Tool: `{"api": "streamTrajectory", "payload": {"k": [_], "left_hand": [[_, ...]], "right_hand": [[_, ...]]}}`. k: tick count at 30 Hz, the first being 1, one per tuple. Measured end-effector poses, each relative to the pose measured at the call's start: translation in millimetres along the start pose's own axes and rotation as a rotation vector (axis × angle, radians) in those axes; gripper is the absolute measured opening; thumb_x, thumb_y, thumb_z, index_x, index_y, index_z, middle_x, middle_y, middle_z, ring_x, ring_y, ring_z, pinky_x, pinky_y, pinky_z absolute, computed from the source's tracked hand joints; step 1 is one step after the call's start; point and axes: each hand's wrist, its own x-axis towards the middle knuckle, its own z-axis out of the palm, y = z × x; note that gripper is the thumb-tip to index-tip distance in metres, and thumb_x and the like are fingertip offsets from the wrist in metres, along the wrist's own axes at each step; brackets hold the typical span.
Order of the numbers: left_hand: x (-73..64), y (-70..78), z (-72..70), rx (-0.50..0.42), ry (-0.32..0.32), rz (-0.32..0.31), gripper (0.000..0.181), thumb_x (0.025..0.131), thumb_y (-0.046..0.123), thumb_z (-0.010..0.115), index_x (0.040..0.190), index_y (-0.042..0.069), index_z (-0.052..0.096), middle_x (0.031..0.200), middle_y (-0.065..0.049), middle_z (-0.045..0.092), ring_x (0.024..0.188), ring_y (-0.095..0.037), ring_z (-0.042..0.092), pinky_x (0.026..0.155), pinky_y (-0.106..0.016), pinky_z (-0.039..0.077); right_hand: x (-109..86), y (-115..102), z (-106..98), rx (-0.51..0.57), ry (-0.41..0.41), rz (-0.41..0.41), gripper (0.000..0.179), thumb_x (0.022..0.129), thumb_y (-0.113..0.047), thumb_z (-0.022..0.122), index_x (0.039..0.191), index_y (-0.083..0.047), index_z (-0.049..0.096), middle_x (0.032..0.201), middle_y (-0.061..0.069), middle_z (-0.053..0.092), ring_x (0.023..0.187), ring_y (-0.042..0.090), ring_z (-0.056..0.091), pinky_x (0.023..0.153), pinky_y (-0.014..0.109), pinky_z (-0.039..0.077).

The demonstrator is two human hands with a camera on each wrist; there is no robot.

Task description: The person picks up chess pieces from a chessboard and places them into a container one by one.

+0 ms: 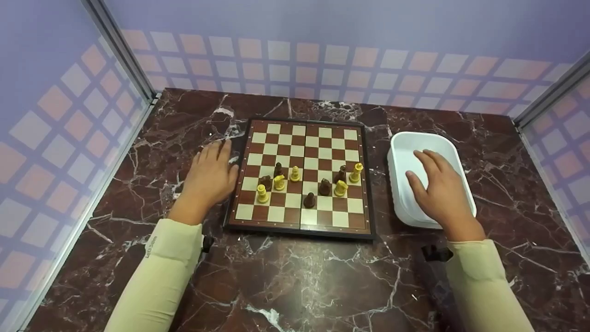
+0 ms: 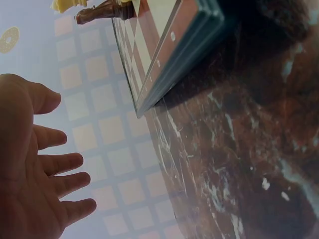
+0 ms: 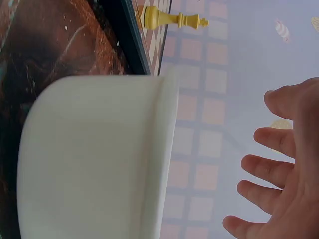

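Observation:
A chessboard (image 1: 295, 216) lies on the dark marble table with several yellow and dark brown pieces on its nearer half. At its right edge stands a yellow king (image 1: 356, 173), which also shows in the right wrist view. A yellow rook (image 1: 262, 193) is toward the left side. My left hand (image 1: 208, 175) is just left of the board, fingers extended, holding nothing. Over the white plastic tub (image 1: 405, 214) is my right hand (image 1: 440, 189), its fingers loosely spread and nothing in them. In the right wrist view that hand appears above the tub's rim.
The marble table (image 1: 313, 276) extends in front of the board and around the tub. Panels with a checked pattern (image 1: 308, 53) enclose the back and both sides, joined by metal corner posts (image 1: 124, 50).

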Motion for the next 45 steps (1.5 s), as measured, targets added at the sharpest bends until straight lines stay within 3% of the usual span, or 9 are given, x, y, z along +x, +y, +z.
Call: {"api": "streamTrajectory", "payload": {"k": [8,25,35,45], "left_hand": [[-1.3,0.9,5.9,-0.028,-0.045,-0.018,0.060,0.093,0.030,0.038,0.144,0.003,0.022,0.140,-0.024,0.032,0.130,-0.040,0.029,0.108,-0.052,0.022],[-5.2,2.0,21.9,-0.021,-0.068,-0.025,0.058,0.094,0.031,0.039,0.142,0.002,0.026,0.133,-0.023,0.039,0.124,-0.040,0.037,0.103,-0.055,0.029],[-7.7,2.4,31.2,0.008,-0.073,-0.045,0.057,0.092,0.030,0.041,0.142,0.004,0.029,0.127,-0.022,0.048,0.118,-0.040,0.044,0.093,-0.057,0.037],[-11.6,0.8,37.8,0.005,-0.089,-0.052,0.054,0.092,0.028,0.041,0.139,0.001,0.035,0.122,-0.023,0.052,0.111,-0.041,0.047,0.094,-0.055,0.037]], "right_hand": [[-1.9,-5,7,0.043,0.007,-0.011,0.042,0.088,-0.028,0.056,0.124,-0.005,0.053,0.127,0.020,0.049,0.116,0.039,0.045,0.095,0.053,0.034],[-3.3,-17,18,0.081,0.051,-0.061,0.030,0.085,-0.023,0.061,0.108,-0.005,0.060,0.114,0.016,0.056,0.105,0.036,0.053,0.087,0.051,0.040],[-2.4,-23,23,0.099,0.071,-0.074,0.023,0.083,-0.018,0.062,0.101,-0.005,0.060,0.107,0.014,0.059,0.099,0.034,0.056,0.085,0.047,0.042],[-1.0,-33,33,0.125,0.072,-0.077,0.018,0.082,-0.017,0.061,0.096,-0.006,0.061,0.102,0.013,0.061,0.094,0.033,0.058,0.082,0.045,0.043]]}}
